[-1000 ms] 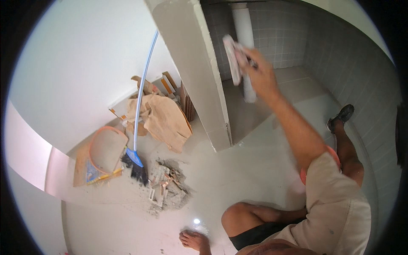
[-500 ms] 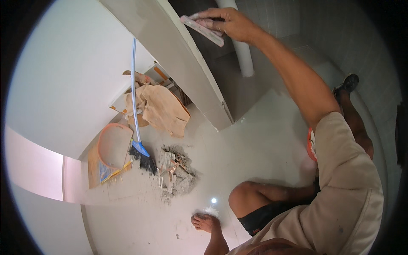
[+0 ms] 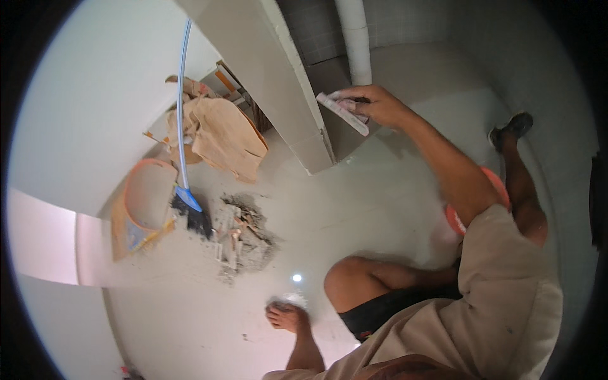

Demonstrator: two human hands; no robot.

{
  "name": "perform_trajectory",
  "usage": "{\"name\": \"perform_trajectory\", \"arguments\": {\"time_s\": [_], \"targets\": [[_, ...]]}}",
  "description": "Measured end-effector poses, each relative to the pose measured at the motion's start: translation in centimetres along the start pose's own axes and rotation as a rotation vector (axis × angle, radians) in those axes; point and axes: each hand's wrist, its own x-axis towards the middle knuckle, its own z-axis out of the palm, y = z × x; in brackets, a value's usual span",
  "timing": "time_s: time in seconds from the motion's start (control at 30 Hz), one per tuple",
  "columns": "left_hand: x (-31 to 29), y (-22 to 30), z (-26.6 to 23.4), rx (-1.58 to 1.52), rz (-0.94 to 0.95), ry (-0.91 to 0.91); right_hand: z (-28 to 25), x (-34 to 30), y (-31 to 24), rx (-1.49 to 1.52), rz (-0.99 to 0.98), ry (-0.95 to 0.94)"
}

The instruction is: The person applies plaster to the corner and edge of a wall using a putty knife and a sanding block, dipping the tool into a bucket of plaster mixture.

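Note:
My right hand (image 3: 373, 104) is stretched forward, fingers closed on a flat, pale bar like a sanding block (image 3: 342, 114), dusted white. The bar is tilted beside the raw edge of a grey wall end (image 3: 301, 76); I cannot tell whether they touch. Low at the lower middle, my left hand (image 3: 286, 316) is down by the floor with its fingers curled. A grey, powdery patch shows right by its fingertips, and whatever the fingers hold, if anything, is hidden.
A rubble heap (image 3: 244, 237) lies left of centre. Beyond it are a blue-handled broom (image 3: 183, 126), an orange-rimmed dustpan-like container (image 3: 151, 161) and crumpled brown paper (image 3: 221, 130). A red bucket (image 3: 455, 220) stands partly behind my right arm; a white pipe (image 3: 356, 44) rises beyond.
My right hand has come down and nearer along the wall edge with the block. The whole view has shifted slightly, and more of the red bucket shows. My left hand stays low by the floor.

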Motion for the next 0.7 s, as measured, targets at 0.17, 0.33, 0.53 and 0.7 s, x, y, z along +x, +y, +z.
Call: {"name": "perform_trajectory", "arguments": {"time_s": [0.17,0.33,0.53,0.7], "targets": [[-0.2,0.3,1.0,-0.048,-0.001,-0.002,-0.5,0.0,-3.0,0.357,-0.194,0.227],[0.1,0.7,-0.2,-0.088,-0.027,-0.035,-1.9,4.3,-6.9,-0.488,-0.822,0.548],[-0.1,0.8,-0.3,-0.060,0.002,-0.028,-2.1,5.5,-8.9,-1.014,-0.880,0.714],[0.1,1.0,-0.1,-0.072,0.007,-0.021,-2.2,3.8,-8.8,-0.994,-0.766,0.896]]}}
